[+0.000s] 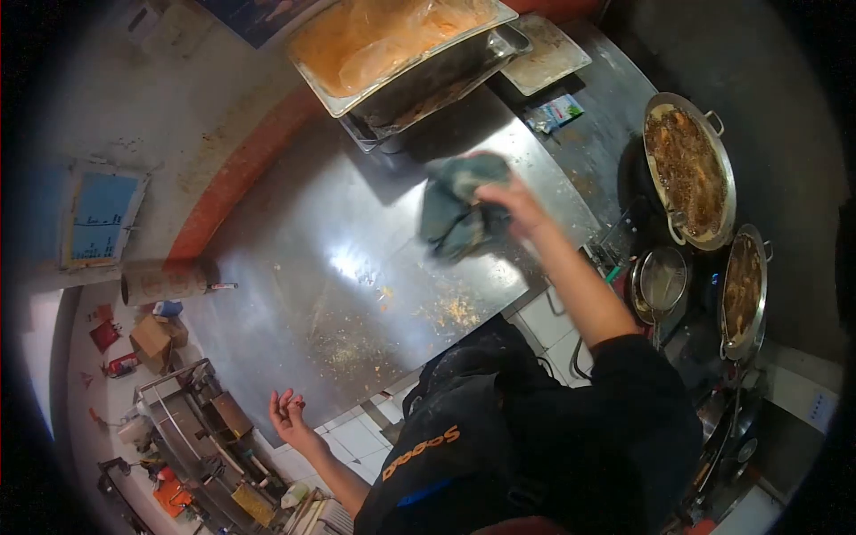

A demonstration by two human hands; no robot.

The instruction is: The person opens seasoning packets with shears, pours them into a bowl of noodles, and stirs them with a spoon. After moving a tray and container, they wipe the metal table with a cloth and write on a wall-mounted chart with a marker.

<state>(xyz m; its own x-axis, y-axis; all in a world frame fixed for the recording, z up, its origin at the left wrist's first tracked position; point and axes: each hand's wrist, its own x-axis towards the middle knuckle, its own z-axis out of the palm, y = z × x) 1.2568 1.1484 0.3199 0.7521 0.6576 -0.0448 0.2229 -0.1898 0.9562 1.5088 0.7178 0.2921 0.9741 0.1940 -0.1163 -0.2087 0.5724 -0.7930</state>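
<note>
My right hand grips a dark green cloth, bunched and a little smeared by motion, over the right part of a steel table. Its fingers are partly hidden behind the cloth. Yellowish crumbs lie scattered along the near edge of the tabletop, with more toward the middle front. My left hand hangs off the near left edge of the table, holding nothing, its fingers apart and loosely curled.
A deep steel tray with orange coating and clear plastic stands at the back. Beside it are a flat tray and a small packet. On the right, two pans of bubbling oil flank a strainer. A cylindrical container sits far left.
</note>
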